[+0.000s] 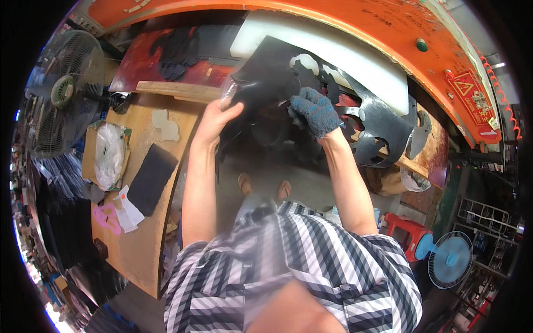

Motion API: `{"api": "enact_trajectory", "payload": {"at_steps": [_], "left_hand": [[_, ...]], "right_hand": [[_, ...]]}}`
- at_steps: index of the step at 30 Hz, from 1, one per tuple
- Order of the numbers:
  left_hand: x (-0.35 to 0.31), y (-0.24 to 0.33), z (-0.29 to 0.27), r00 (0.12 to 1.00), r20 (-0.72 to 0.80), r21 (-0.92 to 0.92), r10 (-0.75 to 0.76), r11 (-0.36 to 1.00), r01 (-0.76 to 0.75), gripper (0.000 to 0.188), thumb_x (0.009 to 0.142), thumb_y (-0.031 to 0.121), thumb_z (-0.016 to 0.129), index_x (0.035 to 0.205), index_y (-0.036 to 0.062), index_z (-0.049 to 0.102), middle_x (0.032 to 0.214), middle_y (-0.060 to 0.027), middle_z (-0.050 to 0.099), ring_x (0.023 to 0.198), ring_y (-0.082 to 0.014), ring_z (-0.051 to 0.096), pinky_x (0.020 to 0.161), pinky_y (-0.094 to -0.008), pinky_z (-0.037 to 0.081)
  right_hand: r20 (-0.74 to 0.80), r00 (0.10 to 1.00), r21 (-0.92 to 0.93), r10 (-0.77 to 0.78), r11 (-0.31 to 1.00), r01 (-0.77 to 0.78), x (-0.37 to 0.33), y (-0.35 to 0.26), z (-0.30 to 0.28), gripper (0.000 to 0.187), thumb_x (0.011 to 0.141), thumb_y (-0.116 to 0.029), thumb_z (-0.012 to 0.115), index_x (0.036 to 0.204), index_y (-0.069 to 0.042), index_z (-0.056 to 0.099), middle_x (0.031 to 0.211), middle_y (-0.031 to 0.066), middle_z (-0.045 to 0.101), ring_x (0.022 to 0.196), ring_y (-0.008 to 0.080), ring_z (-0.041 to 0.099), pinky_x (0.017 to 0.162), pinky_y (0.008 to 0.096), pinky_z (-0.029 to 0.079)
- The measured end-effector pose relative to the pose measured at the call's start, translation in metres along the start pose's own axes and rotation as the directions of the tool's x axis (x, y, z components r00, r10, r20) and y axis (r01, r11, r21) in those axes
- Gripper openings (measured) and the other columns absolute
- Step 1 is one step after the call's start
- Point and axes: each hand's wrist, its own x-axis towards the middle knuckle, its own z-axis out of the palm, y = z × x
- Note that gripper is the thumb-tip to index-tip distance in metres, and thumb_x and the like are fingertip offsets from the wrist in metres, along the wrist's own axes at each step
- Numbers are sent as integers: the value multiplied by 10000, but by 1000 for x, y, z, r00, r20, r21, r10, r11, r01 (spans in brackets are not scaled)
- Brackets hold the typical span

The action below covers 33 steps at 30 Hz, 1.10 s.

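A large, glossy black sheet, like leather, hangs over the near edge of the bench. Cut-out holes run through its right part. My bare left hand is closed on the sheet's left edge, thumb on top; a shiny, see-through strip shows beside the fingers. On my right hand is a grey-blue knitted glove. Its fingers are curled against the sheet, right of the middle, and appear to grip it; the fingertips are hidden.
A white board lies behind the sheet, beneath an orange machine beam. Cut black pieces rest at the bench's left. A wooden side table holds a black rectangle and a box with plastic bags. Fans stand either side.
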Motion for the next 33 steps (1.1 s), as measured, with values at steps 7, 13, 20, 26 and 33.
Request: {"api": "enact_trajectory", "payload": {"at_steps": [7,13,20,26,33], "left_hand": [[13,-24,-6,997,-48,30,67,997,-66,417,818,156,681,1154,-69,581,1115,-82,613,1017,-130,547,916,-271,405],[39,-28,-3,860,-398,456,320,882,-118,314,755,184,708,993,-14,651,872,-73,682,787,-136,609,723,-283,470],[19,-46,30,867,-325,752,378,659,-5,388,776,357,706,1005,48,654,888,-182,672,866,-335,650,758,-378,491],[18,-44,37,856,-452,711,251,681,176,304,755,296,662,943,57,660,838,-192,646,806,-354,634,708,-421,507],[13,-24,68,813,-352,747,465,662,-56,422,750,125,640,1154,116,520,1041,-119,587,974,-314,592,785,-408,498]], "right_hand": [[-62,997,-17,46,999,-47,-4,-4,10,140,800,-127,651,909,-42,624,841,41,616,728,105,540,653,244,427],[169,973,353,-158,931,90,-9,14,22,169,795,-74,612,959,-31,614,893,49,587,860,162,544,778,300,457],[-140,990,883,12,454,119,31,61,13,126,748,30,544,844,-35,594,800,54,557,839,176,573,756,306,474],[-19,997,894,-79,446,52,34,46,-3,232,909,-119,476,1107,-15,536,954,84,606,905,201,582,891,356,448],[-111,988,496,105,868,-36,45,36,-6,145,953,-196,506,941,-95,610,785,-2,564,720,101,567,643,218,475]]}}
